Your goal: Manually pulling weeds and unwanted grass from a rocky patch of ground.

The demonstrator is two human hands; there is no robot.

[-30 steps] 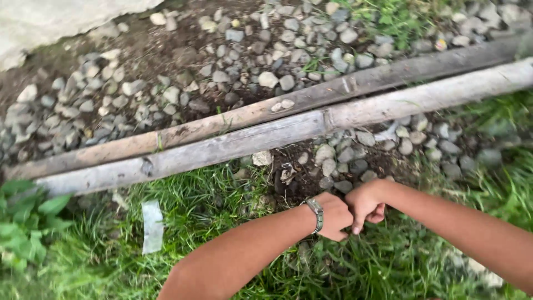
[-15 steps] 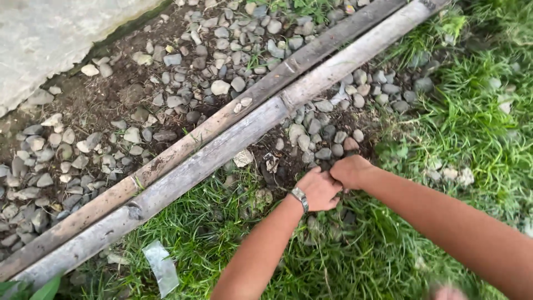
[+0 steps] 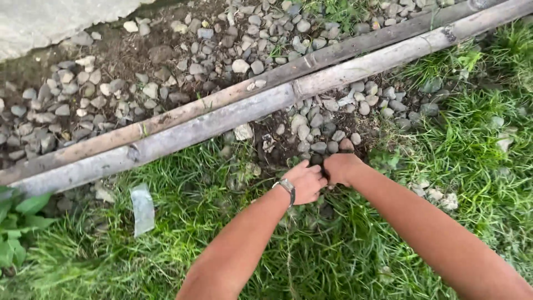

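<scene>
My left hand (image 3: pixel 306 181), with a watch on the wrist, and my right hand (image 3: pixel 340 168) are pressed together low at the ground. Both are closed into fists where the grass (image 3: pixel 233 244) meets a patch of dark soil and grey stones (image 3: pixel 319 133). The fingers curl down around a dark clump of weed (image 3: pixel 325 175) between the two hands. Most of the clump is hidden by the fists. Both forearms reach in from the bottom of the view.
Two long bamboo poles (image 3: pixel 222 119) lie side by side diagonally just beyond my hands. Behind them is gravel over soil (image 3: pixel 139 83) and a pale concrete slab (image 3: pixel 50 22). A scrap of clear plastic (image 3: pixel 142 208) lies in the grass at left, near broad green leaves (image 3: pixel 19 222).
The view has swung, so the poles tilt differently. Both fists stay closed and together at the same spot by the stones, shifting only slightly.
</scene>
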